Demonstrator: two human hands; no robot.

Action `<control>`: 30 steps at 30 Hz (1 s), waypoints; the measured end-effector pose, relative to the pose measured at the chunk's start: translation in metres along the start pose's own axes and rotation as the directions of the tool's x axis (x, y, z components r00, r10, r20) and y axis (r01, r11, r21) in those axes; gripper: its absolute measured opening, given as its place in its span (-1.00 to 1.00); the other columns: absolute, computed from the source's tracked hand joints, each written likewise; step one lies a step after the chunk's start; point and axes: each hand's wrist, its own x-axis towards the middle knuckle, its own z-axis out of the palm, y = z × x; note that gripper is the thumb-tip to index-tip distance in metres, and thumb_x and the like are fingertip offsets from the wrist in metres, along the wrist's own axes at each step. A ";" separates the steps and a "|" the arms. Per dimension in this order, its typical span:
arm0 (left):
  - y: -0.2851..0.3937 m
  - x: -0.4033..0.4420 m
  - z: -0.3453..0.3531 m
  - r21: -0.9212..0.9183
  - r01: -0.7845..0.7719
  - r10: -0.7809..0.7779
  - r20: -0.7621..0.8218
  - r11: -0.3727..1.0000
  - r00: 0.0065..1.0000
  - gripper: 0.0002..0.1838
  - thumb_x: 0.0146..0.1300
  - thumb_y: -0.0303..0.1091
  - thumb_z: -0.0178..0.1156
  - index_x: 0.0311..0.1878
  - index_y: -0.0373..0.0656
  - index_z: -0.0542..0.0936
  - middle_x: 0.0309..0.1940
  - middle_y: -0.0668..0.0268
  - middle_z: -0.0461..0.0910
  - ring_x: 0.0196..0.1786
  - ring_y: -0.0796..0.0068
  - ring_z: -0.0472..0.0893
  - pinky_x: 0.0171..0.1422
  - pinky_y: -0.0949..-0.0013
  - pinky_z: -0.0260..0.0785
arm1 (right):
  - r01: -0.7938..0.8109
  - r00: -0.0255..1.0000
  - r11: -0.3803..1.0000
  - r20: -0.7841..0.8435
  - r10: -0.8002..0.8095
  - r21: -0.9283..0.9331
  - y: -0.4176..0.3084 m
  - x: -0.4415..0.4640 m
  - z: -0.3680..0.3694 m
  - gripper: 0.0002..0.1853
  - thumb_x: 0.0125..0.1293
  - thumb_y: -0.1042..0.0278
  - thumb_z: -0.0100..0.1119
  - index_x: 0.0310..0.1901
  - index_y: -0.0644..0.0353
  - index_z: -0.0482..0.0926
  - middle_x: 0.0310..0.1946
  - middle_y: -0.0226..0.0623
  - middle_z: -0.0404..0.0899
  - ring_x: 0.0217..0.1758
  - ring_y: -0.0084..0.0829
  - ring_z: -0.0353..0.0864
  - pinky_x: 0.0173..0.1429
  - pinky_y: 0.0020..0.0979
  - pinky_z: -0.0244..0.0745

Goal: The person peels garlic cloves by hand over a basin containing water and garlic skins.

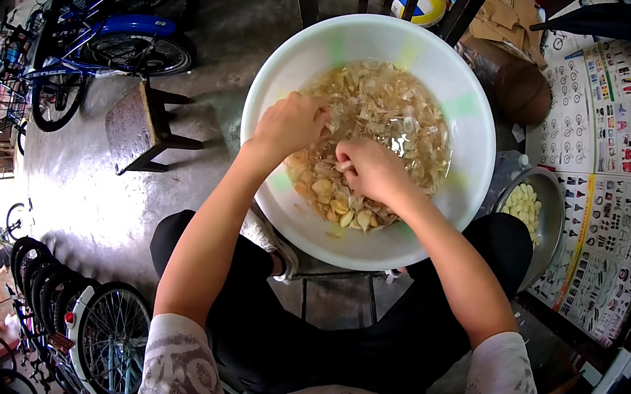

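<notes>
A large white plastic basin (282, 51) stands in front of me, holding water, loose papery garlic skins (384, 87) and garlic cloves (345, 212) gathered at its near side. Over the left part of the floating skins is my left hand (293, 123), fingers curled downward; what they hold, if anything, is hidden. My right hand (373, 173) is closed near the middle of the basin, with a small pale garlic clove (346, 167) showing between thumb and fingers. To the right, a metal bowl (559, 203) contains peeled garlic cloves (521, 206).
A low wooden stool (139, 128) stands left of the basin. Bicycles (130, 40) line the left side. At right is a table covered with printed sheets (600, 185). A brown ball (521, 92), cardboard (506, 20) and a volleyball (422, 4) lie beyond the basin.
</notes>
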 end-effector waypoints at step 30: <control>0.025 -0.010 0.003 -0.602 -0.321 0.251 -0.200 0.731 0.947 -0.71 0.43 -0.27 0.24 0.05 -0.29 0.58 -0.37 0.42 0.62 -0.39 0.73 0.51 -0.32 0.55 0.37 | 0.305 0.798 0.635 -0.554 0.236 0.710 -0.001 0.000 -0.048 -0.87 0.33 0.64 0.22 -0.13 0.42 0.68 -0.29 -0.18 0.73 -0.25 -0.46 0.76 -0.14 -0.51 0.67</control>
